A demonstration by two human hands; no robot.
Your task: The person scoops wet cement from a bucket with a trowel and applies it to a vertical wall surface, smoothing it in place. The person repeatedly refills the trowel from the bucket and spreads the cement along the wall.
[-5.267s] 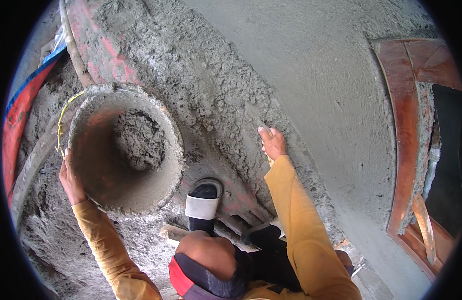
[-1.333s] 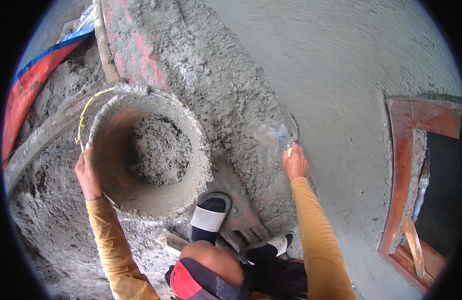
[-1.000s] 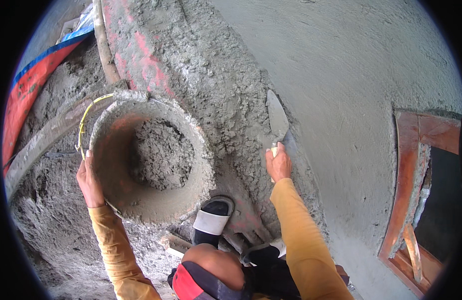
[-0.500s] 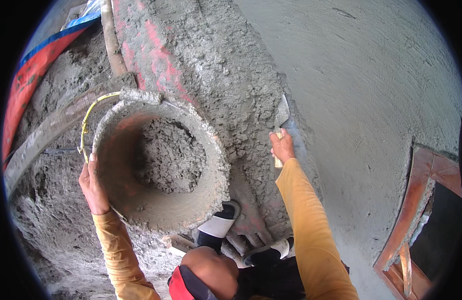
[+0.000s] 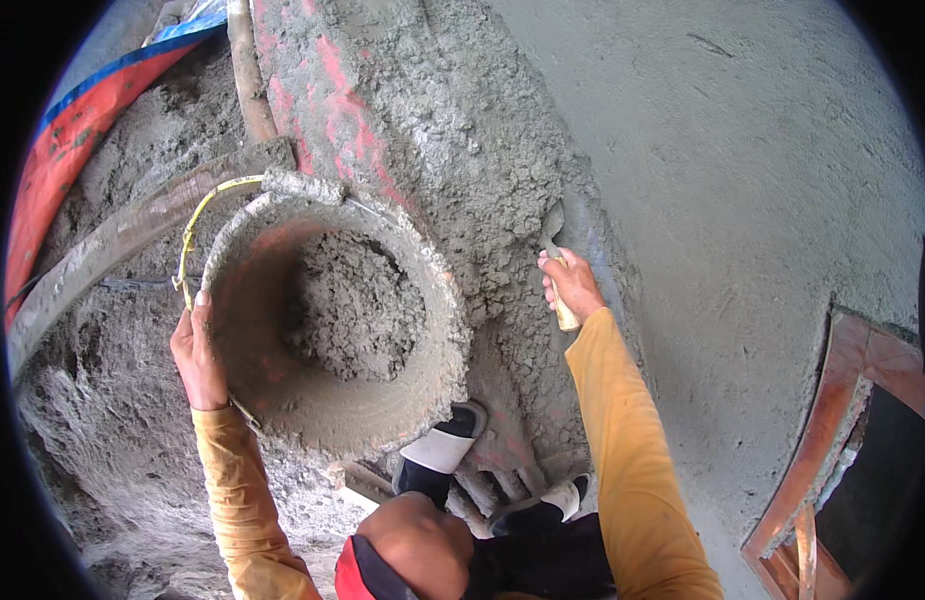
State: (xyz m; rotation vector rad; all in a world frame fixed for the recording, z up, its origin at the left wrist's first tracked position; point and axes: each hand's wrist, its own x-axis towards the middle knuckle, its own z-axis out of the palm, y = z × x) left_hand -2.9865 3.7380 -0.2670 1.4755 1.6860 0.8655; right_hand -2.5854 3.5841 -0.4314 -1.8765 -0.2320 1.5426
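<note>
A mortar-crusted bucket (image 5: pixel 251 330) stands tilted towards me, with wet grey mortar (image 5: pixel 361 310) inside. My left hand (image 5: pixel 200 362) grips its left rim, close to the end of the yellow handle (image 5: pixel 190 240). In my right hand (image 5: pixel 577 286) is a trowel (image 5: pixel 568 318) with a pale handle, fingers wrapped round it. Its blade points away from me and meets the edge of a rough mortar strip (image 5: pixel 473 150). Part of the blade is hidden in or behind the mortar.
Smooth grey plaster (image 5: pixel 723 200) spreads to the right, with a reddish-brown wooden frame (image 5: pixel 808 450) at lower right. A curved board (image 5: pixel 113 245) runs left of the bucket, near an orange and blue tarp (image 5: pixel 68 165). Sandalled feet (image 5: pixel 441 448) are below the bucket.
The trowel blade has shifted left and towards me, from the smooth edge to the rough mortar. My right wrist has turned. My left hand keeps its hold on the bucket.
</note>
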